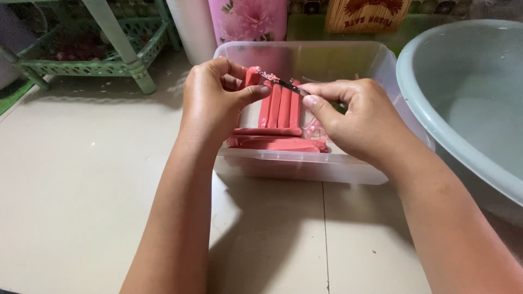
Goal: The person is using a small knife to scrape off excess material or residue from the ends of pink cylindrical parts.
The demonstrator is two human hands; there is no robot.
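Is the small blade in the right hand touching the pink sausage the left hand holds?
Touching. The head view shows the blade tip meeting the top of the sausage.

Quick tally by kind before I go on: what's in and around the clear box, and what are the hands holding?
Red sausage sticks: at least 7, one in left hand, rest in box; exact count unclear
Small blade in right hand: 1
Clear plastic box: 1
Grey basin: 1
Total: about 10
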